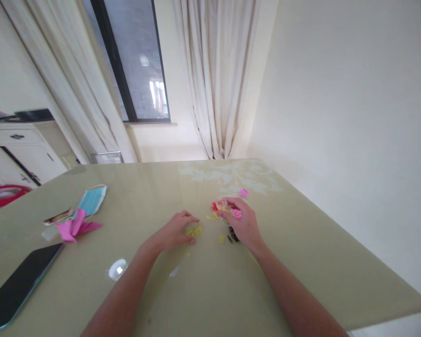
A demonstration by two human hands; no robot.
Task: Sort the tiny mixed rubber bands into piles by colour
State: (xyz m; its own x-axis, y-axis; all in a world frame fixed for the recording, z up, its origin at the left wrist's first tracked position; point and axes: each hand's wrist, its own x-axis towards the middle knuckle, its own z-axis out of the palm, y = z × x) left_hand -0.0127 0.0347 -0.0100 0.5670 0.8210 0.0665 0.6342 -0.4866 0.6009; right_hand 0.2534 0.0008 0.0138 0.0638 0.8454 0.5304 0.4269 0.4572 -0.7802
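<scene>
My right hand [245,224] grips a small clear jar [221,203], tilted, with its round end toward the far left. Beneath and around that hand lie small red pieces [214,206], pink pieces [236,214] and a heap of thin black pieces [233,234] that look like little bands. Thumb and fingers apart, my left hand [175,230] rests on the table around a small pile of yellow bands [194,231]. A few stray yellow bands [221,239] lie between the two hands. Whether the left fingertips touch the pile I cannot tell.
A pale green table [301,243] meets the wall on the right. Beyond my right hand lies a pink piece [244,192]. To the left are a clear round lid-like thing [118,269], a phone [23,283], a pink folded-paper shape [75,227] and a blue face mask [92,201].
</scene>
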